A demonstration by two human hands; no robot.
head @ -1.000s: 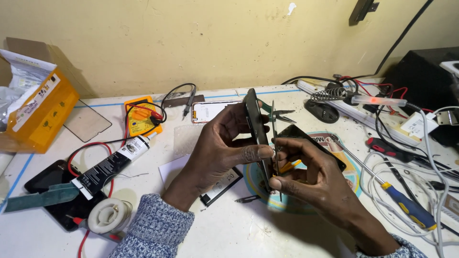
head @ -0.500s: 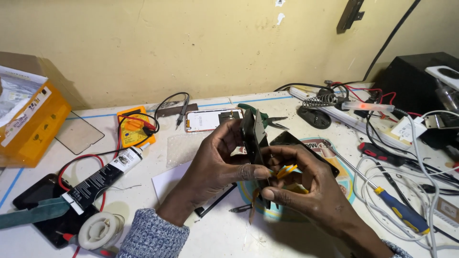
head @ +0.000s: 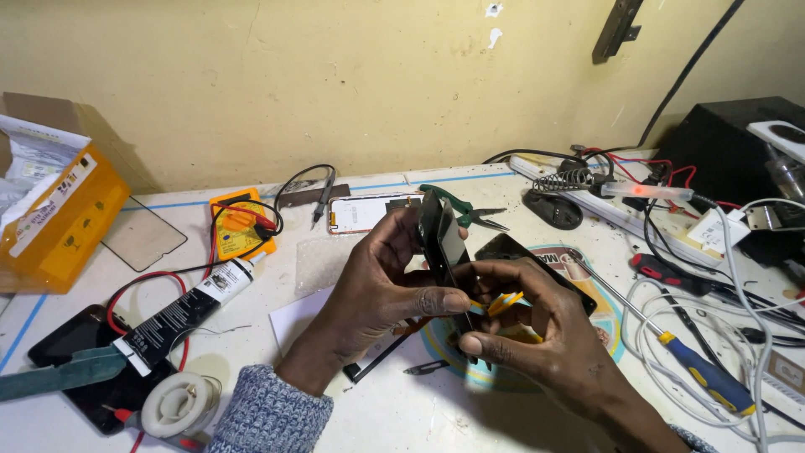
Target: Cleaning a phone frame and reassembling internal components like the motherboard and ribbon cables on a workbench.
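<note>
My left hand grips a dark phone body, held upright on its edge above the white workbench. My right hand pinches the lower end of the same phone, with a thin yellow ribbon strip showing between its fingers. The two hands touch at the phone's lower part. A black phone panel lies flat right behind my right hand. A phone back shell with a white inside rests further back.
A black glue tube, solder reel and dark phone lie at left. A yellow multimeter, orange box and glass sheet sit behind. Green pliers, a screwdriver, power strip and tangled cables fill the right.
My hands have drawn closer together on the phone and the camera has dipped and shifted slightly. The yellow strip now shows between my right fingers.
</note>
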